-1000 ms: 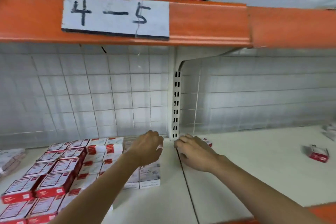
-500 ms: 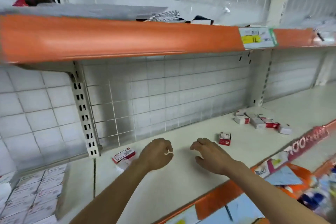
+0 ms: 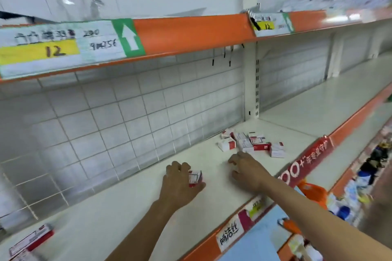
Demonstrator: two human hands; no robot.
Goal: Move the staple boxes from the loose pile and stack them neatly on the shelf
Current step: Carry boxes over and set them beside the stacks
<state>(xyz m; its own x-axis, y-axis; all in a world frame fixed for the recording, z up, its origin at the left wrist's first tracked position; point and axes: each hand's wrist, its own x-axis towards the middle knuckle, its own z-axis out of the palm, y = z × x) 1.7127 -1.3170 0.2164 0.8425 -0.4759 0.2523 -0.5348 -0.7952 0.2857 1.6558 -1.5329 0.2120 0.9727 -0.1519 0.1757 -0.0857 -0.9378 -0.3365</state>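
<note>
A loose pile of red-and-white staple boxes (image 3: 252, 143) lies on the white shelf (image 3: 135, 203) near the back wall, right of centre. My left hand (image 3: 180, 182) grips a single staple box (image 3: 195, 177) that stands on the shelf, fingers over its top and thumb at its right side. My right hand (image 3: 247, 168) hovers just short of the pile with fingers loosely bent and nothing in it. Another staple box (image 3: 31, 241) lies at the shelf's far left, blurred.
A white wire grid (image 3: 106, 125) backs the shelf, with a slotted upright (image 3: 251, 82) behind the pile. An orange upper shelf edge (image 3: 191, 34) with price labels hangs overhead. The orange front lip (image 3: 301, 167) carries tags; goods sit on lower shelves at right.
The view has swung right, away from the stacked boxes toward the loose pile. My left hand now grips the single box; my right hand has reached toward the pile.
</note>
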